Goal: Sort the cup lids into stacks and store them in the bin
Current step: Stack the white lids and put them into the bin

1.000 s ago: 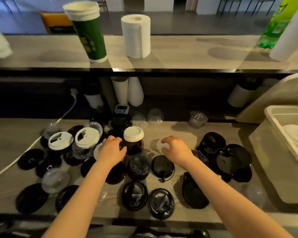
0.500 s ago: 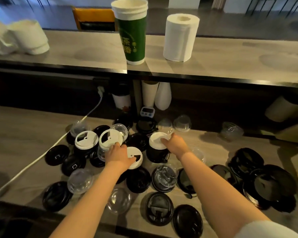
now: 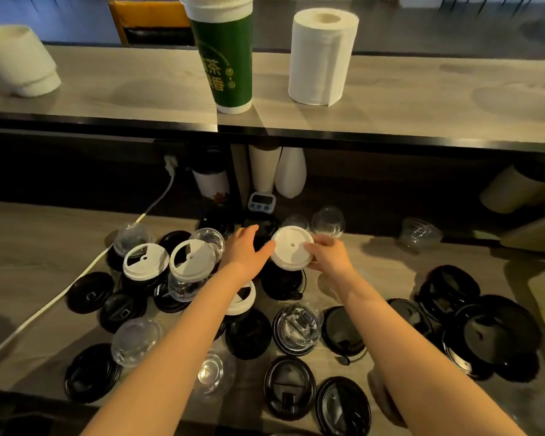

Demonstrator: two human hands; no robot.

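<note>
White lid hangs tilted over the black lids at twelve o'clock, pinched at its three o'clock rim by the right hand, likely for stacking with the matching white lids at nine o'clock. Left hand, fingers straight and empty, flanks its nine o'clock edge.

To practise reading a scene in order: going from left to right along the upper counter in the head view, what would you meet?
white stacked paper cups lying on their side → tall green paper cup standing upright → white paper towel roll standing upright
</note>
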